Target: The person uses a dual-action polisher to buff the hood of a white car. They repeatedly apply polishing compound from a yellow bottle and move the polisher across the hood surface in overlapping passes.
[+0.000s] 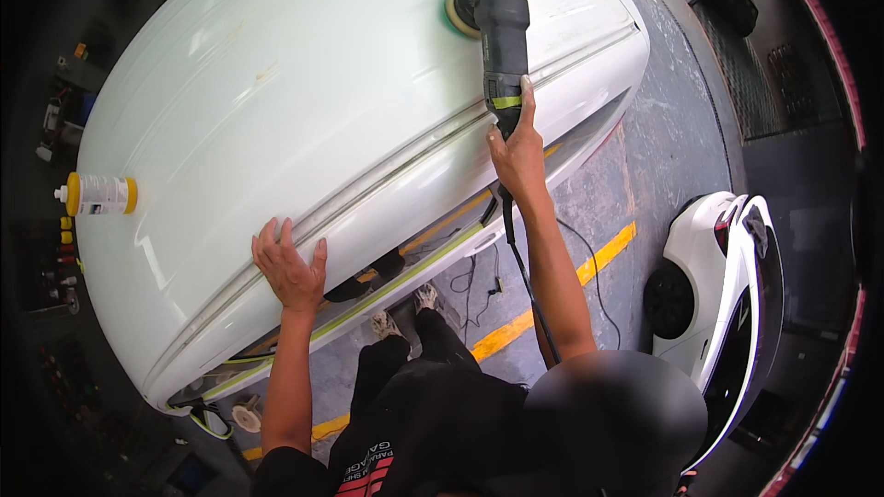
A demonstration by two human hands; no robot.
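A black electric polisher lies across the far right part of a white car roof. Its round pad faces left and appears to touch the roof paint. My right hand grips the rear end of the polisher, just behind a strip of yellow-green tape. From there a black power cord hangs down along my right forearm. With fingers apart, my left hand rests on the near roof edge by the long trim channel, holding nothing.
On the roof's far left stands a white bottle with yellow ends. Below the roof edge is an open door gap with a taped sill. Cables lie across the grey floor with its yellow line. Another white car is parked at right.
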